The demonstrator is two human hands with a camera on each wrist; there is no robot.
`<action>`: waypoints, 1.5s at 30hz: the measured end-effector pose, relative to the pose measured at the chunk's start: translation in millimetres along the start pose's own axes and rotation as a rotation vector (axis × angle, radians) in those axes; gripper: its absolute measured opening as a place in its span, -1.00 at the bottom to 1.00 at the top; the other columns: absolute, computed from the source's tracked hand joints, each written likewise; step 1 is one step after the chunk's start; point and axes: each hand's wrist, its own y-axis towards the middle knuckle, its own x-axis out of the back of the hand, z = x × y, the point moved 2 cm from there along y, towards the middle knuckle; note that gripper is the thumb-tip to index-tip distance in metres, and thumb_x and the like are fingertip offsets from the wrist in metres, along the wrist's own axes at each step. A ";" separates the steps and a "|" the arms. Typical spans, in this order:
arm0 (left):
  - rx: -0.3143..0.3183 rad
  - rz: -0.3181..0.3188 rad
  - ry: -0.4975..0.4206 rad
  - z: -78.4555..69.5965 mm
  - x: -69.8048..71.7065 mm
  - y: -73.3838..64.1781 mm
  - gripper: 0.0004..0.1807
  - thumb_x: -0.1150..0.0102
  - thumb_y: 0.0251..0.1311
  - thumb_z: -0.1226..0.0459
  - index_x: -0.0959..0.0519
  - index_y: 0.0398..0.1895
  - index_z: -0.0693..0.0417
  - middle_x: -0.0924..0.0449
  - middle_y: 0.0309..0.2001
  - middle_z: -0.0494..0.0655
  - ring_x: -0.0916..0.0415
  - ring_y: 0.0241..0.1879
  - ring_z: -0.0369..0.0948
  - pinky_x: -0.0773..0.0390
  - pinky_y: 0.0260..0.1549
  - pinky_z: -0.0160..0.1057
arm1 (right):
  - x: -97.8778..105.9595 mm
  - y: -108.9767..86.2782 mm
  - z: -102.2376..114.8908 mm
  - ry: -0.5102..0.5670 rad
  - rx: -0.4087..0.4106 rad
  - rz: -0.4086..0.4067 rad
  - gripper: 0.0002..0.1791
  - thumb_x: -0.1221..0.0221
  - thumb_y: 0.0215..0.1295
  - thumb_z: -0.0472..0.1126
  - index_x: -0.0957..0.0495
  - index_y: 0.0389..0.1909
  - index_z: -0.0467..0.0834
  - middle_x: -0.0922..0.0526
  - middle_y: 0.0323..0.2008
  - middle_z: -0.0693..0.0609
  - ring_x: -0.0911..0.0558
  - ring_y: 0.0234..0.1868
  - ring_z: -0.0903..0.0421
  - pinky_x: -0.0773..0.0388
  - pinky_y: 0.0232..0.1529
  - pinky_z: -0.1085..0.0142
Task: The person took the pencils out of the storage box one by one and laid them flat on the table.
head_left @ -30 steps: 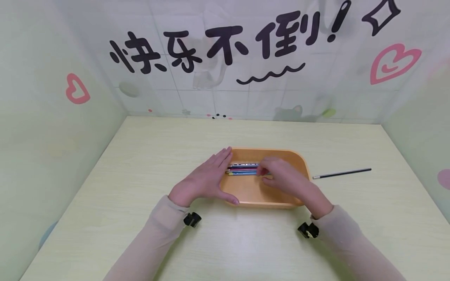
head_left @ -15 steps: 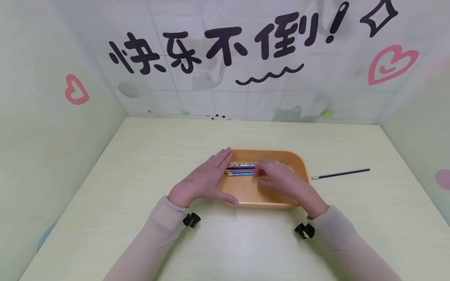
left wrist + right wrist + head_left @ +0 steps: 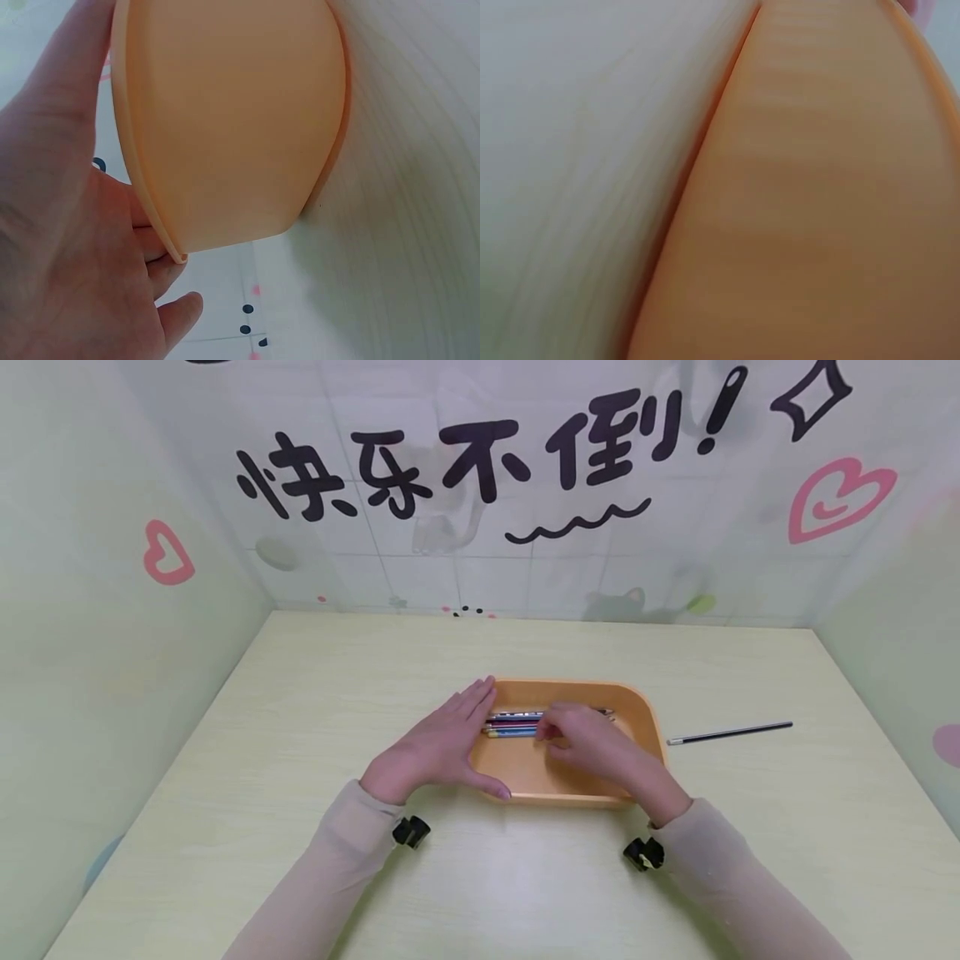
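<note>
An orange plastic basket [image 3: 525,768] stands mid-table, with several pencils [image 3: 513,725] lying side by side along its inside. Spread across the basket's left end is my left hand [image 3: 431,747], its fingers long along the rim and the thumb on the near edge. In the left wrist view, that hand [image 3: 60,247] lies against the basket's rim and outer end wall. My right hand [image 3: 588,739] reaches into the basket, fingers bent down over the pencils near a blue one [image 3: 510,734]. Its grip on them is hidden. The right wrist view has the basket's side wall [image 3: 802,187].
A dark pencil [image 3: 731,732] lies on the table to the right of the basket. The pale wooden table [image 3: 360,677] is bounded by printed walls at the back [image 3: 480,577] and both sides.
My right hand has slid a little to the left along the pencils, so more of their right ends show. The left hand, the basket and the dark pencil have stayed in place.
</note>
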 end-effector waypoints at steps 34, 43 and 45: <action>-0.005 -0.012 0.003 0.0 -1.2 0.1 0.54 -0.31 -0.23 -0.49 0.23 0.60 0.21 0.42 0.64 0.04 0.40 0.63 -0.06 0.16 0.62 -0.08 | -10.4 9.2 9.0 -0.094 0.003 -0.019 -0.73 -0.32 0.20 -0.36 -0.62 -0.06 -0.24 -0.62 -0.11 -0.04 -0.57 -0.09 0.05 -0.64 0.09 0.16; -0.001 -0.009 0.004 0.0 -1.2 -0.4 0.54 -0.31 -0.24 -0.50 0.24 0.60 0.20 0.43 0.64 0.03 0.41 0.63 -0.07 0.17 0.62 -0.08 | -13.0 10.0 9.2 -0.114 -0.004 -0.016 -0.74 -0.32 0.20 -0.38 -0.63 -0.07 -0.23 -0.65 -0.12 -0.04 -0.58 -0.13 0.08 -0.67 0.08 0.20; 0.000 -0.012 0.003 0.2 -1.3 -0.4 0.54 -0.31 -0.24 -0.50 0.24 0.60 0.20 0.42 0.64 0.04 0.40 0.63 -0.06 0.16 0.62 -0.08 | -13.4 10.0 9.4 -0.118 -0.004 -0.013 -0.76 -0.31 0.21 -0.39 -0.64 -0.09 -0.23 -0.66 -0.14 -0.03 -0.60 -0.14 0.08 -0.67 0.06 0.21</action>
